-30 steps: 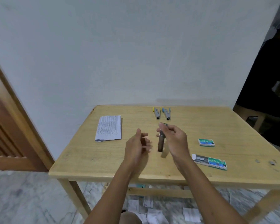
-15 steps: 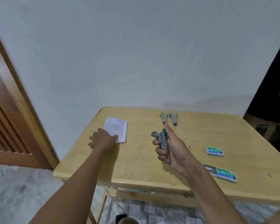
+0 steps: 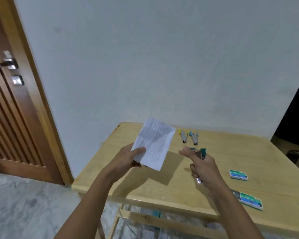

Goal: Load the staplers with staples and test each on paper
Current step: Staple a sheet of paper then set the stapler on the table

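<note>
Left hand [image 3: 128, 157] pinches the paper [image 3: 154, 144] aloft — right hand [image 3: 203, 167] fingers grip the green stapler [image 3: 202, 153].

dim, flat light; paper [image 3: 154, 144] blurred, casting a soft shadow; frame edges bend.

Table [image 3: 145, 185] stands against wall [image 3: 162, 66]; door [image 3: 12, 118] to its left. L hand [image 3: 126, 157] holds paper [image 3: 154, 144] over table's left part. R hand [image 3: 202, 168], right of paper, grips held stapler [image 3: 202, 153] over table's middle. Behind hands, nr back edge: left stapler [image 3: 183, 136] & right stapler [image 3: 194, 138], side by side. Right of R hand: far box [image 3: 238, 175], w/ near box [image 3: 250, 200] in front of it, nr front edge.
</note>
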A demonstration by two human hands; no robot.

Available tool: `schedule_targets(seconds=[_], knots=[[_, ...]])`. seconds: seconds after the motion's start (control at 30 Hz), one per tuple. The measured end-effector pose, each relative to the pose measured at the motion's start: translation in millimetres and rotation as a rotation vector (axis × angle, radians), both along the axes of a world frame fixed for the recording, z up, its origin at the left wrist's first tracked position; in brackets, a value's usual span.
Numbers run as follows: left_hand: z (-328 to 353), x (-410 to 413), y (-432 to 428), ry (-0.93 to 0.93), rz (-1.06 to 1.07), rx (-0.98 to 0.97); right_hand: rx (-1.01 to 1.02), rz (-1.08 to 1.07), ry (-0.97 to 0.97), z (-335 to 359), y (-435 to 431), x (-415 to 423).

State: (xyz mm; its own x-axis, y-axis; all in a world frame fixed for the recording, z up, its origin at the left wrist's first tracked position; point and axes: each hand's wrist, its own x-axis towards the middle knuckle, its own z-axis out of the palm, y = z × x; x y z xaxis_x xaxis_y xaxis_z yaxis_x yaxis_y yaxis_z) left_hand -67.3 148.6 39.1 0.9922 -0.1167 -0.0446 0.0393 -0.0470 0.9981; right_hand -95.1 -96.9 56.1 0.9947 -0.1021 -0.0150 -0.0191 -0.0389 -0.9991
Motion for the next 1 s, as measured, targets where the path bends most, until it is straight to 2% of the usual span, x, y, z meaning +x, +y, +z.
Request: schedule_targets(seconds=[0.1, 0.2, 0.33, 0.4, 0.5, 0.57, 0.67, 0.77, 0.83, 0.87, 1.0], knots=[[7.2, -18.6, -9.0, 0.01, -0.127, -0.017, 0.036, 0.025, -0.031, 9.6, 4.2, 0.5], [13.3, -30.1, -19.6, 0.013, -0.146, -0.045, 0.064, -0.015, -0.119, 14.8, 11.3, -1.3], [20.2, -38.6, -32.8, 0.05, -0.081, -0.089, 0.04, -0.014, -0.381, 16.7, 15.0, -15.6], [24.6, -43.1, -38.3, 0.088, -0.069, -0.144, -0.104, 0.011, -0.515, 13.6, 11.0, -21.0], [32.6, -49.8, -42.8, 0.123, -0.068, -0.221, -0.544, 0.014, -0.792, 7.8, -1.8, -23.2], [37.3, -52.1, -41.7, 0.153, -0.091, -0.301, -0.754, 0.066, -0.948, 6.0, -9.0, -24.9], [43.1, -54.3, -37.2, 0.227, -0.136, -0.395, -0.963, 0.151, -1.029, 2.4, -17.6, -24.8], [44.3, -55.6, -39.3, 0.155, -0.17, -0.213, -1.111, 0.212, -0.984, -1.9, -21.9, -24.1], [41.9, -54.3, -40.1, 0.112, -0.171, -0.169, -1.053, 0.235, -0.905, -4.2, -26.2, -25.2], [40.2, -53.6, -40.0, 0.098, -0.158, -0.181, -0.948, 0.235, -0.857, -3.8, -27.6, -28.4], [35.7, -52.6, -36.8, 0.062, -0.12, -0.227, -0.345, 0.133, -0.549, 1.1, -26.3, -42.0]])
